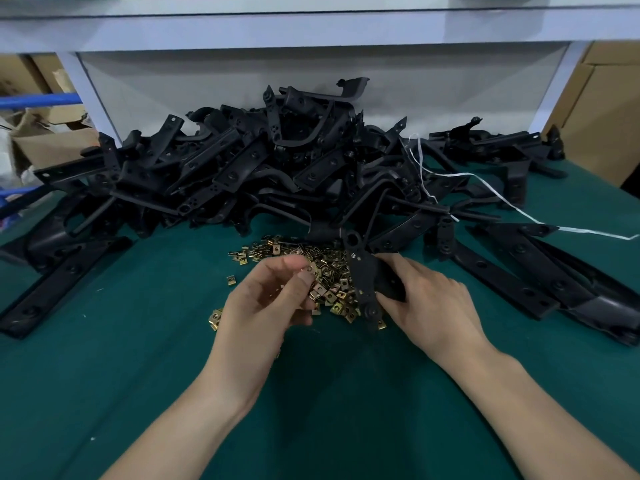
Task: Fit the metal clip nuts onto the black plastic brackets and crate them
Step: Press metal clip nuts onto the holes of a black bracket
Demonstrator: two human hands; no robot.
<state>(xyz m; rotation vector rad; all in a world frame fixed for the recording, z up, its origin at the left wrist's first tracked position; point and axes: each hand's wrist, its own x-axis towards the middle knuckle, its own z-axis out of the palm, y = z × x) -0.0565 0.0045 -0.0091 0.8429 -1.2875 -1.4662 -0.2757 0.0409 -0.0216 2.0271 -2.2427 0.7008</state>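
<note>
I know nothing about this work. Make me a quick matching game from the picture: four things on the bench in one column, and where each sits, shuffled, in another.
Things
1. pile of black brackets
2. heap of clip nuts
3. white string
4. single bracket

Places
A. gripped in the right hand
B. trailing off to the right
C. just in front of the big pile
D. along the back of the green table

Pairs: 1-D, 2-C, 3-B, 4-A

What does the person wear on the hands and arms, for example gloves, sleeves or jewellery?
Nothing visible. The left hand and right hand are bare, without gloves or rings. Both forearms are uncovered to the picture's edge: no sleeve, watch or bracelet shows.
</note>
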